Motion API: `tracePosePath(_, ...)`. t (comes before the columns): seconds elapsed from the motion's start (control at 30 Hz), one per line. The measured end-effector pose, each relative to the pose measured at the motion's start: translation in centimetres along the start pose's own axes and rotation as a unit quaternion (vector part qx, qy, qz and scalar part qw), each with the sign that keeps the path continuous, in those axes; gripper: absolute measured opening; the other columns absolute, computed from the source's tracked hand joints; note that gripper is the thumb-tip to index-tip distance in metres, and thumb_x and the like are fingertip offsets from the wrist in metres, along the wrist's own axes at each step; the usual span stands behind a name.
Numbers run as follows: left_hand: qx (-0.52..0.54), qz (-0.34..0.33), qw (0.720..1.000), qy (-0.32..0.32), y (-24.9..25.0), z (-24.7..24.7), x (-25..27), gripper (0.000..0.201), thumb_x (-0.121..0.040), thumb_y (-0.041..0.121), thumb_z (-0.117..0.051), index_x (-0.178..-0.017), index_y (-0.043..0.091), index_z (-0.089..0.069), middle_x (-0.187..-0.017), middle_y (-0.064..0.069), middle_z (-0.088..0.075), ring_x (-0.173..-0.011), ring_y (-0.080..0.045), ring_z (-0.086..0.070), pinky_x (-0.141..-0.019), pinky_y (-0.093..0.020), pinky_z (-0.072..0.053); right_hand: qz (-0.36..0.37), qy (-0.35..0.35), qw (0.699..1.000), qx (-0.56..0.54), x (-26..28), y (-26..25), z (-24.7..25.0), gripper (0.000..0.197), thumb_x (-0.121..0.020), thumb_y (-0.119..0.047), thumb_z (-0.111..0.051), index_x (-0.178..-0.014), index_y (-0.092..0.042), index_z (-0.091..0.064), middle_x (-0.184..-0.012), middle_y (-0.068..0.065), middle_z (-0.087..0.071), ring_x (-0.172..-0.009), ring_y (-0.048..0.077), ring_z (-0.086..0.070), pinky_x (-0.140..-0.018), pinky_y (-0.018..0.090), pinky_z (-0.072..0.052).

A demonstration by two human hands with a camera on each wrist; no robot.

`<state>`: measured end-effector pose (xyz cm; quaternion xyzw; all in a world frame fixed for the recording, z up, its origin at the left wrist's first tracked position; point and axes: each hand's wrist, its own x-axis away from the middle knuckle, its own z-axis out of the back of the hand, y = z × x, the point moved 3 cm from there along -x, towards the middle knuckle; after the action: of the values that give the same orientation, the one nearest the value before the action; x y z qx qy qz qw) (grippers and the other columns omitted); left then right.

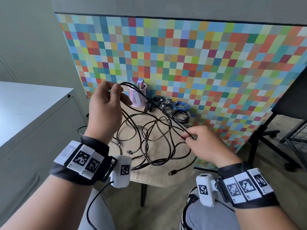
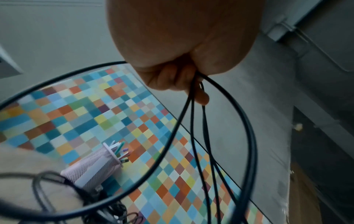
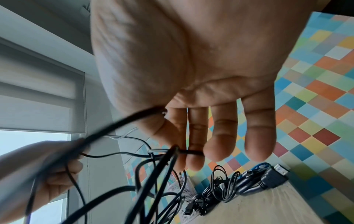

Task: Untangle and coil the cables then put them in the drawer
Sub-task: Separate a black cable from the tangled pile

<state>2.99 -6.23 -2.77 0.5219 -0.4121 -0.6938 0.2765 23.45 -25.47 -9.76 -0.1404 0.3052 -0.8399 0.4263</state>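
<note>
A black cable (image 1: 146, 100) runs taut between my two hands above a small wooden table (image 1: 159, 175). My left hand (image 1: 106, 103) is raised and holds several loops of it in curled fingers (image 2: 199, 97). My right hand (image 1: 197, 140), lower and to the right, pinches the same cable (image 3: 122, 122) between thumb and forefinger. More of the black cable (image 1: 149, 143) lies in a loose tangle on the table, its USB plug (image 1: 172, 172) near the front edge. Coiled black cables (image 1: 166, 103) and a blue cable (image 1: 181, 106) sit at the back.
A pink mesh pen cup (image 1: 137, 95) stands at the table's back left. A multicoloured checked panel (image 1: 199, 63) rises behind the table. A grey metal cabinet (image 1: 33, 122) is on the left, a black chair (image 1: 282, 113) on the right. My knees (image 1: 207, 216) are below.
</note>
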Motion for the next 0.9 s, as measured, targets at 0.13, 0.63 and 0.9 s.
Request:
tracePosePath(0.13, 0.069, 0.065, 0.995, 0.012, -1.6, 0.2, 0.2, 0.024, -0.106, 0.038, -0.041, -0.099, 0.016, -0.048, -0.092, -0.005, -0.08, -0.053, -0.026, -0.031, -0.054, -0.036, -0.03, -0.003, -0.008, 0.999, -0.043, -0.3, -0.3, 0.2, 0.036, -0.106, -0.046, -0.046, -0.096, -0.03, -0.077, -0.091, -0.012, -0.076, -0.087, 0.015, -0.071, -0.086, 0.039, -0.058)
tracePosePath(0.63, 0.053, 0.103, 0.98, -0.159, -1.1, -0.5, 1.9, 0.019, -0.108, 0.019, -0.053, -0.1, 0.008, -0.066, -0.102, -0.003, -0.078, -0.041, -0.007, -0.035, -0.042, -0.019, -0.033, -0.009, -0.019, 0.977, -0.211, -0.5, -1.7, 1.2, 0.016, -0.096, -0.022, -0.073, -0.112, -0.021, -0.069, -0.098, 0.009, -0.073, -0.075, 0.025, -0.076, -0.063, 0.033, -0.06)
tracePosePath(0.9, 0.072, 0.112, 0.966, -0.221, -0.3, -0.5, 2.5, 0.022, -0.108, 0.017, -0.05, -0.103, -0.001, -0.061, -0.093, -0.014, -0.077, -0.05, -0.015, -0.034, -0.044, -0.021, -0.031, 0.05, 0.092, 0.951, -0.29, -0.7, -3.2, 1.3, 0.009, -0.096, -0.01, -0.072, -0.093, -0.017, -0.077, -0.074, 0.006, -0.075, -0.045, 0.018, -0.057, -0.044, 0.029, -0.049)
